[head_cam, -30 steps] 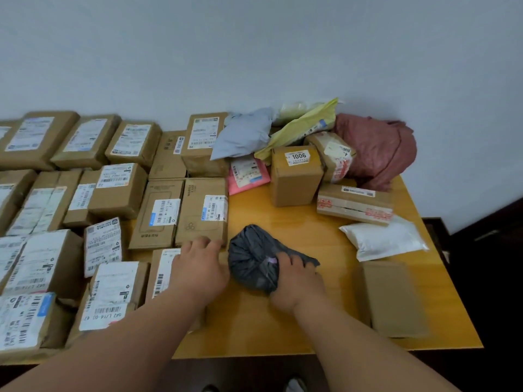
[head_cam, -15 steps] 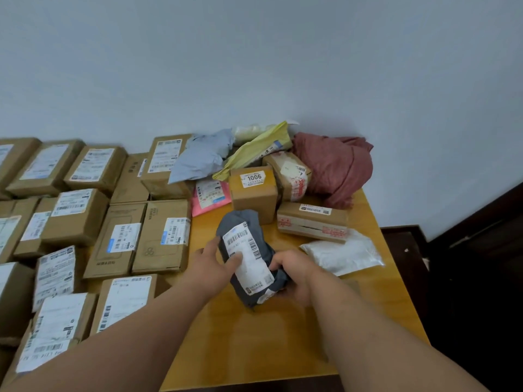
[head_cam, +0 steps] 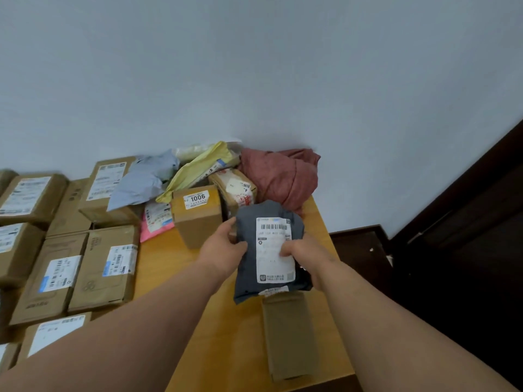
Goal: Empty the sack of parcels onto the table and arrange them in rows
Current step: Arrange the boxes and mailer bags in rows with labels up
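Matt grey plastic mailer (head_cam: 249, 222) with paper label (head_cam: 274, 250); beneath the hands, glossy wooden tabletop (head_cam: 169, 264); leftward, matt cardboard boxes (head_cam: 93, 278).

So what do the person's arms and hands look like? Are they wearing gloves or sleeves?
No gloves and no sleeves in view. The left hand and right hand are bare, and both forearms are bare right down to the picture's edge. No watch, ring or bracelet shows on the parts visible.

Yellow wooden table (head_cam: 175, 267), rows of cardboard boxes (head_cam: 107, 267), flat brown envelope (head_cam: 288, 338)

Pale wall (head_cam: 254, 66) behind yellow wooden table (head_cam: 226, 349).
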The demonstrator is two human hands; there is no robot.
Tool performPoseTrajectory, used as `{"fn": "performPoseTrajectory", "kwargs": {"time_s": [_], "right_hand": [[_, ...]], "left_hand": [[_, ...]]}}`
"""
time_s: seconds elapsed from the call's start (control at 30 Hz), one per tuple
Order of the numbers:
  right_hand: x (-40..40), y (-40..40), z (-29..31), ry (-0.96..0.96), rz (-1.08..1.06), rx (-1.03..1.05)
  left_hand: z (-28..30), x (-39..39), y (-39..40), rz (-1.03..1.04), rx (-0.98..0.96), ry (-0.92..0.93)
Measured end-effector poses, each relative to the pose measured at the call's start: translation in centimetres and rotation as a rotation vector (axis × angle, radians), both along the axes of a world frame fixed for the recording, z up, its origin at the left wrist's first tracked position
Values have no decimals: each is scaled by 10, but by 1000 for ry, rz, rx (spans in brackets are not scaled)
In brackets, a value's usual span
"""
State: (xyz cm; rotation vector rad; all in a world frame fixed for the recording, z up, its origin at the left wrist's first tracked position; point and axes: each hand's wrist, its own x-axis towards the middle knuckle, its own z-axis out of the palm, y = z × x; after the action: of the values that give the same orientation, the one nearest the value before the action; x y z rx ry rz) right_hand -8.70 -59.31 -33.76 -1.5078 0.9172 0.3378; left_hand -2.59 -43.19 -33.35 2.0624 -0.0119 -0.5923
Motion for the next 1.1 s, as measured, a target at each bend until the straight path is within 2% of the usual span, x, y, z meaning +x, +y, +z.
{"fn": "performPoseTrajectory", "kwargs": {"time_s": [0.13,0.2,0.33,0.43,0.63,0.83,0.97,1.1], "right_hand": [[2,-13,-5,34,-56,-460],[7,-11,-2,12,-119,-569],[33,11,4,-252,-98,-772],[58,36,11,-371,22,-708],[101,82,7,-292,208,-422],[127,109,-3,-199,233,-389],[127,113,-5,-183,175,-367],[118,113,-9,-94,258,-368]], "left_hand": [[-2,5,6,70,109,-121],[-4,10,16,131,181,-172],[-1,28,44,260,228,-209],[1,47,64,314,230,-205],[-4,76,88,219,121,-41],[-15,99,99,194,-41,170],[-21,105,109,210,-36,195],[-14,97,119,242,78,268]]}}
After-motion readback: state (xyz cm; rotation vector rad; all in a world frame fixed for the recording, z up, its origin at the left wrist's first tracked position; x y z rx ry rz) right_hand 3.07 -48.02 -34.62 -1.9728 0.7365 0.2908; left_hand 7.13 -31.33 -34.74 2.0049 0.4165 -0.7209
